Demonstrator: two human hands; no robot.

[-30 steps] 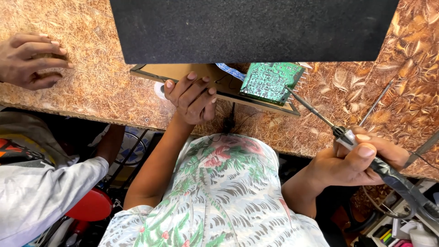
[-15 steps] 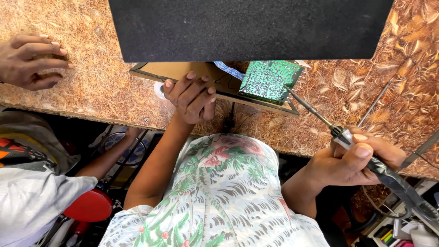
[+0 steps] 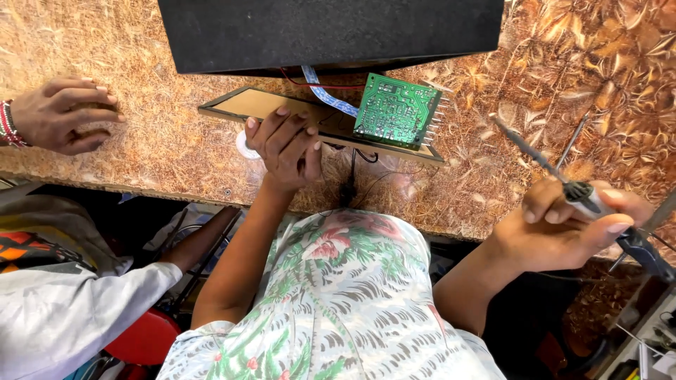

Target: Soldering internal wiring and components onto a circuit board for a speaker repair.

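Head view, looking down: nearest the camera is the person's flowered shirt [image 3: 338, 302], with both bare forearms reaching out over the edge of the tabletop [image 3: 176, 151], which is covered in a brown leaf-patterned surface. The right hand [image 3: 570, 225] is closed around the dark handle of a soldering iron [image 3: 563, 184]; its thin metal tip points up and left, off the board and well apart from it. The left hand [image 3: 285, 144] rests with fingers curled and close together on the near edge of a flat wooden-framed panel [image 3: 260, 105], pressing it down rather than gripping anything. Just left of that hand a small white ring [image 3: 245, 146] lies on the tabletop. On the panel's right end sits a green circuit board [image 3: 396, 110], tilted, with a row of pins along its right side. A blue ribbon cable [image 3: 325, 95] and a thin red wire run from the board up under a large black box [image 3: 331, 32] at the far edge. Dark wires hang below the panel over the table edge. At far left, another person's hand [image 3: 60, 116] with a beaded bracelet rests on the tabletop, fingers curled.
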